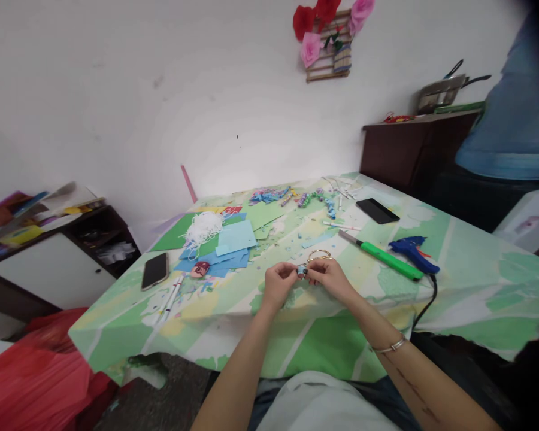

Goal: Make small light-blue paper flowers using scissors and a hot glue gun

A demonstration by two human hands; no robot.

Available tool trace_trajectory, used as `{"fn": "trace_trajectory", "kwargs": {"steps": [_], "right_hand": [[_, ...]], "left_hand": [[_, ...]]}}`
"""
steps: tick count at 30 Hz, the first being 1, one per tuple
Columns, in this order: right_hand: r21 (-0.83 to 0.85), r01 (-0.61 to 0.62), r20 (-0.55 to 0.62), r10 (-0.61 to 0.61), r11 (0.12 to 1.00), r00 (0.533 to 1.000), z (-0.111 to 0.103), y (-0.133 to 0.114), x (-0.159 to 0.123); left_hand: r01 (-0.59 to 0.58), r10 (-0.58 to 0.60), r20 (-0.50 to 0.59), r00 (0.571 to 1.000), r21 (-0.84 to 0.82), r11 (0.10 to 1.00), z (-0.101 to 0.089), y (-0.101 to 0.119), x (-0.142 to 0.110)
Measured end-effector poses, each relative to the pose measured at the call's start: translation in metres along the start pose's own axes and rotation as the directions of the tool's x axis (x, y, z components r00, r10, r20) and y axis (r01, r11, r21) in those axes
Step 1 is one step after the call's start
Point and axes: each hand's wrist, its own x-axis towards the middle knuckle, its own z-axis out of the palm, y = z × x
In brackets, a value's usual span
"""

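My left hand and my right hand meet over the near middle of the table, fingertips pinched. Between them is a small light blue piece of paper, gripped from both sides; its exact shape is too small to make out. Gold-coloured loops, like scissor handles, show just behind my right fingers; the rest of them is hidden. To the right lie a green utility knife and a blue glue gun with a black cord.
Coloured paper sheets, a tangle of white string and a pink round item lie left. Phones rest at left and right. Pens lie near the left phone. Curled paper strips lie at the back.
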Motion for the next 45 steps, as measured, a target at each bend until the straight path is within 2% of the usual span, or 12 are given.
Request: {"fn": "trace_trajectory", "kwargs": {"steps": [4, 8, 15, 29, 39, 42, 45], "right_hand": [[0.009, 0.003, 0.032, -0.003, 1.0, 0.999, 0.0, -0.003, -0.001], [-0.009, 0.008, 0.04, -0.007, 1.0, 0.999, 0.0, -0.004, -0.002], [-0.071, 0.021, 0.012, -0.02, 0.997, 1.0, 0.001, -0.001, -0.002], [-0.069, 0.002, -0.082, -0.008, 0.998, 0.997, 0.001, 0.0, 0.0], [-0.059, 0.009, -0.051, -0.012, 0.998, 0.999, 0.0, -0.002, -0.002], [-0.057, 0.006, -0.096, -0.011, 0.998, 0.995, -0.001, 0.002, -0.002], [-0.059, -0.005, -0.182, -0.006, 0.998, 0.983, -0.002, 0.007, -0.001]], "left_hand": [[0.029, -0.029, -0.001, 1.0, -0.041, 0.999, -0.001, 0.002, 0.001], [-0.006, 0.007, 0.034, 0.999, -0.037, 0.999, -0.002, 0.006, 0.0], [-0.003, 0.003, 0.052, 0.999, 0.008, 1.0, 0.0, 0.008, -0.002], [0.04, -0.034, 0.081, 0.996, -0.073, 0.996, 0.001, 0.008, -0.003], [0.034, -0.032, 0.095, 0.995, -0.027, 0.999, 0.001, 0.002, 0.0], [0.067, -0.07, 0.046, 0.997, 0.045, 0.997, -0.007, 0.004, 0.007], [0.093, -0.088, -0.037, 0.995, 0.15, 0.984, -0.029, 0.01, 0.02]]}}
